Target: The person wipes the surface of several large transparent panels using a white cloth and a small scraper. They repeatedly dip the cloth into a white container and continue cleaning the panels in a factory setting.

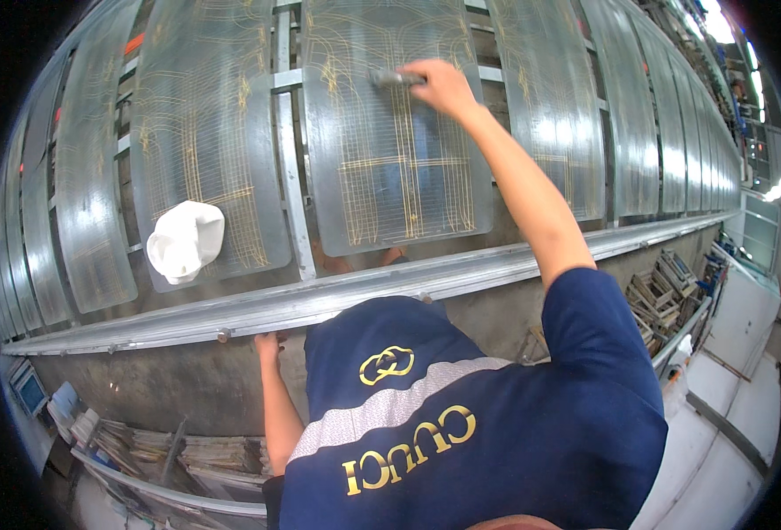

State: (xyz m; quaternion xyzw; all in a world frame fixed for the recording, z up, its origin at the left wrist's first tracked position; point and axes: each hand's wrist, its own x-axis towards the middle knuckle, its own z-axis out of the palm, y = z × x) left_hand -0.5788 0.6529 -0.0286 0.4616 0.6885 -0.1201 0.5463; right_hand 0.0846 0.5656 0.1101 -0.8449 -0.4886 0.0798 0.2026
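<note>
The person's right hand [441, 87] is reaching up to the upper middle of the frame, its fingers curling tight around a short grey tool [395, 79] that is sticking out to the left of the knuckles and lying against the top of a translucent panel [390, 185] crossed with thin golden wire lines. The left hand [267, 345] is hanging low at the centre left, just under the long metal rail [231, 311]; I cannot tell whether its fingers are spread or pressed together. A crumpled white cloth [185, 239] is resting on the neighbouring panel [205, 132] at the left, well apart from both hands.
</note>
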